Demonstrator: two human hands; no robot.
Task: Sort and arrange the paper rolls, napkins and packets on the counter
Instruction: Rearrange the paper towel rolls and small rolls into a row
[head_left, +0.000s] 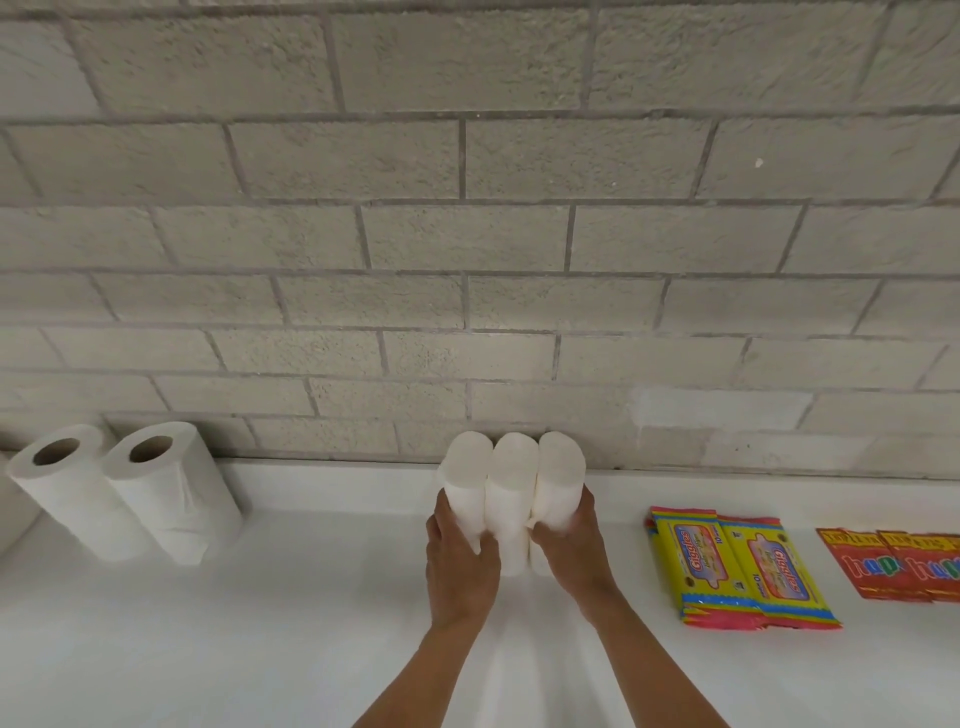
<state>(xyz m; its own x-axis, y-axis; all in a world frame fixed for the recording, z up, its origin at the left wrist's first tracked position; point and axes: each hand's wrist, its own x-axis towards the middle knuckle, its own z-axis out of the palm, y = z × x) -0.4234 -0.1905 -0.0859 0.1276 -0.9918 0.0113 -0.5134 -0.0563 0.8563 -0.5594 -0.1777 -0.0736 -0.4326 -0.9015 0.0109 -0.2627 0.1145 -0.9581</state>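
Three white paper rolls without a visible core stand upright side by side against the brick wall: the left roll (469, 467), the middle roll (511, 483) and the right roll (558, 467). My left hand (460, 561) is wrapped around the left roll from the outside. My right hand (571, 545) grips the right roll, so the trio is pressed together between both hands. Two larger kitchen rolls with brown cardboard cores (78, 488) (171, 483) stand at the far left. Yellow wipes packets (743, 566) lie to the right, with red packets (904, 566) beyond them.
The white counter (311, 597) runs along a grey brick wall (467, 234). Bare counter surface lies between the kitchen rolls and the three small rolls. The red packets reach the right edge of the view.
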